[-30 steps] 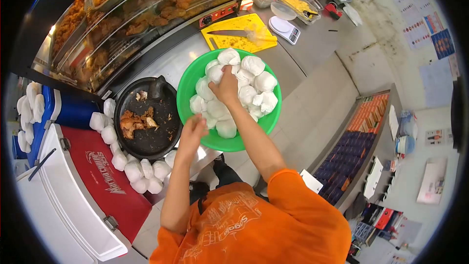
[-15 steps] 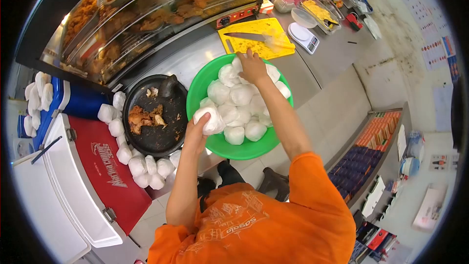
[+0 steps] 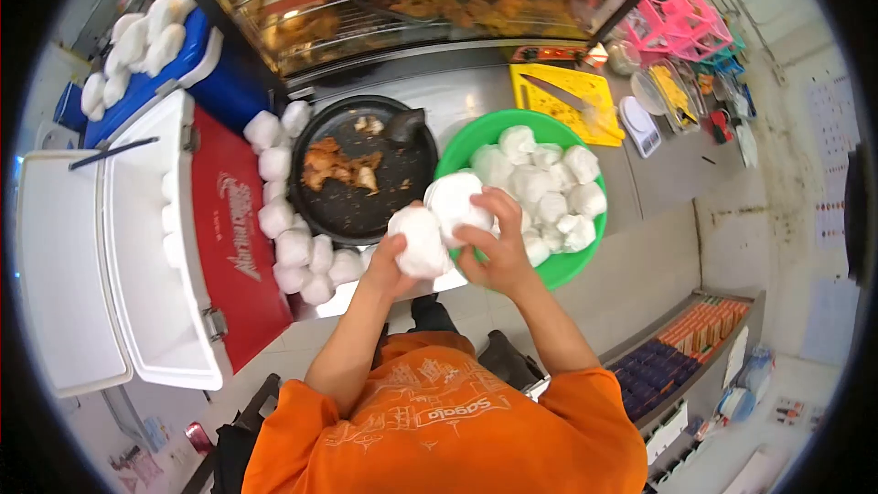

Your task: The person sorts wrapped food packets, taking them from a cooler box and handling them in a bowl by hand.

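Observation:
My left hand [image 3: 391,265] is closed round a white wrapped bundle [image 3: 420,242]. Fingers of my right hand [image 3: 497,242] grip a second white wrapped bundle [image 3: 456,205], which touches or nearly touches the first. Both are held over the near left rim of a green basin [image 3: 585,261] filled with several similar white bundles [image 3: 530,185]. Left of the basin is a round black stone dish [image 3: 366,199] with fried pieces [image 3: 331,166] and a dark pestle [image 3: 405,126]. More white bundles [image 3: 293,247] line the dish's left and near sides.
A glass food case [image 3: 439,0] stands behind the counter. Beyond the basin lie a yellow board [image 3: 585,114] with a knife [image 3: 551,90] and a white scale [image 3: 639,126]. At left are an open red-and-white cooler [image 3: 240,247] and a blue cooler [image 3: 224,82] topped with white bundles.
My right hand has come out of the basin with a bundle and moved beside my left hand, which still holds its own. The view has turned left.

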Motion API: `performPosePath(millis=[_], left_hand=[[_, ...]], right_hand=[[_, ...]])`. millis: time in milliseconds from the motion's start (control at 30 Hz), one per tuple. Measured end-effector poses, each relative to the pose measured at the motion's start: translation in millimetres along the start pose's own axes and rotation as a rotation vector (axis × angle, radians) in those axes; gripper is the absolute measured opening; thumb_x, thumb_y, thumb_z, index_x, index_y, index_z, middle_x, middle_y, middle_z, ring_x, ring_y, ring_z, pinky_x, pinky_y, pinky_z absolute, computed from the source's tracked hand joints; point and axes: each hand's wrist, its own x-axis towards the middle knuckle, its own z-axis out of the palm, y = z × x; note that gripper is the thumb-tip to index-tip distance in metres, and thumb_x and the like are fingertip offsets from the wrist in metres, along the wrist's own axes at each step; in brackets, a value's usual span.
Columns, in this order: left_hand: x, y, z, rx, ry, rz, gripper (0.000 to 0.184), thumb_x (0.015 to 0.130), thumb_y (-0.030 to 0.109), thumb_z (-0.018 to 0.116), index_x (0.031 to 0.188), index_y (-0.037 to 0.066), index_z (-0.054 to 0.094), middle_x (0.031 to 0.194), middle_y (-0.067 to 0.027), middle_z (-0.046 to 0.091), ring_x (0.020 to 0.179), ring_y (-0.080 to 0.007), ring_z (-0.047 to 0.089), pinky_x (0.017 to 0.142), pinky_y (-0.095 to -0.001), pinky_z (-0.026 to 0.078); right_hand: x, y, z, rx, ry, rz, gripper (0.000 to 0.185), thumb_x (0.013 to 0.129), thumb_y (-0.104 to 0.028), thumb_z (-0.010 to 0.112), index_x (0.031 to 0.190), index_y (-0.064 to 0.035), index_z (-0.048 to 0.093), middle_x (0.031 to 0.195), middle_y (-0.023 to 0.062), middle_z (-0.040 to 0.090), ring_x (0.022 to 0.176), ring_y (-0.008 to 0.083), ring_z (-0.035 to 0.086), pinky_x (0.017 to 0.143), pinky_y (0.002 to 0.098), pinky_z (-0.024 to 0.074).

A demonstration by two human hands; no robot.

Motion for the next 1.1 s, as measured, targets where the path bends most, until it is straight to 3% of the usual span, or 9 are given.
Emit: performPosePath(millis=[67,133,200,300,400,533,700,1000,1100], left_hand=[[-38.6,36.7,17.1,0.132,-0.127,-0.011,0.072,0.065,0.038,0.085,0.119,0.009,0.048,0.101,-0.0052,0.061,0.099,-0.0213,0.063,0.080,-0.0357,0.057],[-78.0,61.8,12.0,0.261,-0.251,0.035,0.073,0.059,0.036,0.089,0.114,0.008,0.050,0.099,-0.0036,0.059,0.095,-0.0179,0.061,0.080,-0.0318,0.052],[-124.8,93.9,6.6,0.411,-0.339,0.127,0.074,0.054,0.034,0.093,0.109,0.007,0.052,0.097,-0.0021,0.058,0.090,-0.0145,0.058,0.079,-0.0278,0.048],[-207.0,178.5,40.0,0.684,-0.256,0.351,0.066,0.057,0.026,0.093,0.107,0.007,0.053,0.120,-0.0143,0.057,0.111,-0.0194,0.055,0.093,-0.0310,0.043],[-283.4,248.8,38.2,0.979,0.014,0.665,0.061,0.062,0.021,0.091,0.107,0.007,0.053,0.139,-0.0246,0.047,0.125,-0.0244,0.049,0.099,-0.0349,0.040],[-378.9,295.2,-10.1,0.863,0.436,0.716,0.063,0.061,0.016,0.091,0.107,0.006,0.049,0.142,-0.0262,0.044,0.128,-0.0296,0.047,0.101,-0.0384,0.041],[-450.7,329.5,-56.4,0.695,0.546,0.723,0.067,0.058,0.016,0.091,0.107,0.007,0.047,0.134,-0.0246,0.050,0.119,-0.0253,0.052,0.096,-0.0368,0.045],[-481.3,349.4,-102.4,0.601,0.548,0.750,0.066,0.058,0.018,0.090,0.107,0.007,0.047,0.126,-0.0219,0.053,0.112,-0.0234,0.054,0.093,-0.0354,0.046],[-481.2,355.0,-104.9,0.595,0.523,0.709,0.067,0.059,0.017,0.090,0.109,0.007,0.046,0.127,-0.0206,0.052,0.114,-0.0236,0.052,0.094,-0.0356,0.046]], right_hand=[[14.4,-43.5,-5.7,0.299,-0.078,0.110,0.044,0.069,-0.010,0.076,0.109,-0.0095,0.059,0.121,0.0163,0.051,0.118,0.0364,0.049,0.099,0.0449,0.0415],[21.3,-88.1,20.9,0.627,0.173,0.312,0.059,0.071,-0.021,0.080,0.120,-0.0029,0.052,0.126,0.0157,0.049,0.128,0.0313,0.043,0.106,0.0421,0.0358],[71.7,-163.5,34.0,0.866,0.139,0.686,0.075,0.069,-0.029,0.083,0.128,-0.0018,0.047,0.125,0.0133,0.052,0.124,0.0241,0.048,0.104,0.0375,0.0385],[115.2,-235.6,61.5,0.979,-0.344,0.907,0.080,0.062,-0.027,0.084,0.130,-0.0014,0.049,0.116,0.0092,0.062,0.107,0.0190,0.061,0.094,0.0325,0.0477],[161.1,-281.0,133.2,0.836,-0.480,0.790,0.070,0.065,-0.020,0.079,0.126,0.0005,0.052,0.111,0.0087,0.064,0.105,0.0182,0.062,0.092,0.0331,0.0491],[225.6,-295.3,297.9,0.833,-0.623,0.725,0.037,0.080,-0.012,0.065,0.114,0.0012,0.062,0.101,0.0043,0.067,0.092,0.0123,0.060,0.084,0.0267,0.0463],[216.0,-244.4,475.1,0.509,-0.928,1.055,0.052,0.076,-0.020,0.074,0.116,0.0077,0.056,0.119,0.0163,0.055,0.100,0.0257,0.060,0.074,0.0400,0.0609],[191.4,-247.4,523.0,-0.182,-0.992,1.036,0.046,0.082,-0.016,0.063,0.117,0.0118,0.052,0.113,0.0176,0.058,0.097,0.0271,0.062,0.070,0.0378,0.0605],[165.1,-246.2,541.1,0.170,-0.670,1.179,0.036,0.085,-0.017,0.058,0.109,0.0099,0.060,0.106,0.0237,0.064,0.084,0.0327,0.068,0.063,0.0400,0.0606]])
